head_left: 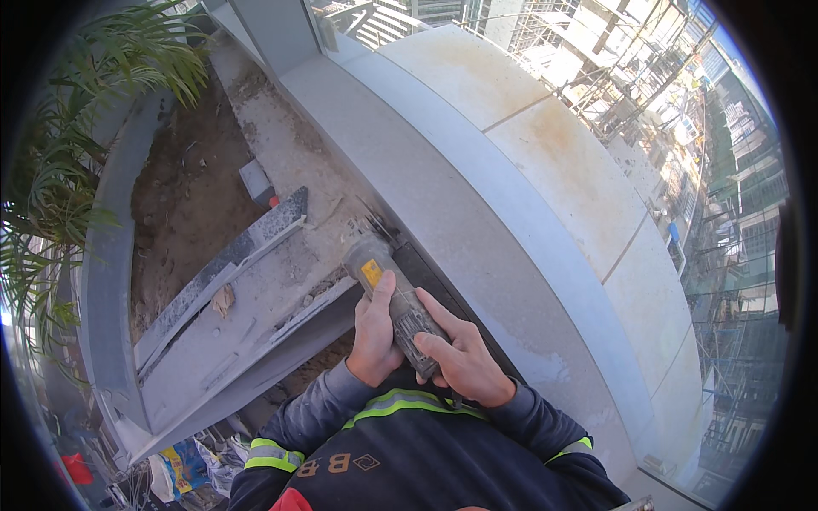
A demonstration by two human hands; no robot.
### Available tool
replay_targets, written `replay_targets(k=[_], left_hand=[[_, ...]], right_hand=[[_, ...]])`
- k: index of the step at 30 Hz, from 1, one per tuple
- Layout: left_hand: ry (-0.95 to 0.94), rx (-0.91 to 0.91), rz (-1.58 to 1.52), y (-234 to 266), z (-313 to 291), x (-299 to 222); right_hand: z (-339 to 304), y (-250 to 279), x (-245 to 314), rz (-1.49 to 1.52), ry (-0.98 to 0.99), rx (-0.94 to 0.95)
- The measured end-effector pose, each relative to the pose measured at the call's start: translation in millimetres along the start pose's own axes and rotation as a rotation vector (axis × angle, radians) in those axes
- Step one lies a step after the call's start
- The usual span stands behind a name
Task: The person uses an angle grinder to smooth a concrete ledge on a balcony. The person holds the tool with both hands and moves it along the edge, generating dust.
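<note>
Both hands are closed around a dusty grey angle grinder (413, 328) with a yellow label. My left hand (375, 334) wraps its left side, the thumb lying along the body below the label. From the right, my right hand (469, 353) grips the rear of the body. The grinder's head points away from me, close to the dusty stone ledge (322, 183) and the foot of the pale sill (409, 179). A dark edge shows by the head, but I cannot make out the disc clearly or whether it touches the stone.
On the left, a planter bed (192, 179) holds bare soil and a leafy palm (111, 85). A speckled stone strip (247, 243) and a small stone chip (223, 301) lie nearby. Plastic bags (183, 468) sit below. Beyond the glass at right are a curved ledge (554, 145) and scaffolding.
</note>
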State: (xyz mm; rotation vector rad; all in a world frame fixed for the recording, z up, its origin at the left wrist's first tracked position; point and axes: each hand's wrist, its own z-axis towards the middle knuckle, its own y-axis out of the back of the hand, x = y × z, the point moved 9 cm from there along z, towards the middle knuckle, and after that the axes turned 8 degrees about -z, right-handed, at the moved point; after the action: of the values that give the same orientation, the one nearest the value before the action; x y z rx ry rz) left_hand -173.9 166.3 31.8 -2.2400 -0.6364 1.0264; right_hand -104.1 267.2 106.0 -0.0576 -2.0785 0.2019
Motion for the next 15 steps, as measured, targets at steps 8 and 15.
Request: replay_targets(k=[8,15], left_hand=[[0.001,-0.001,-0.013,1.5,-0.2,0.7],[-0.004,0.004,-0.009,3.2,-0.4,0.6]], right_hand=[[0.1,-2.0,-0.4,-0.037,0.011,0.005],[-0.6,-2.8,-2.4,-0.034,0.036,0.003]])
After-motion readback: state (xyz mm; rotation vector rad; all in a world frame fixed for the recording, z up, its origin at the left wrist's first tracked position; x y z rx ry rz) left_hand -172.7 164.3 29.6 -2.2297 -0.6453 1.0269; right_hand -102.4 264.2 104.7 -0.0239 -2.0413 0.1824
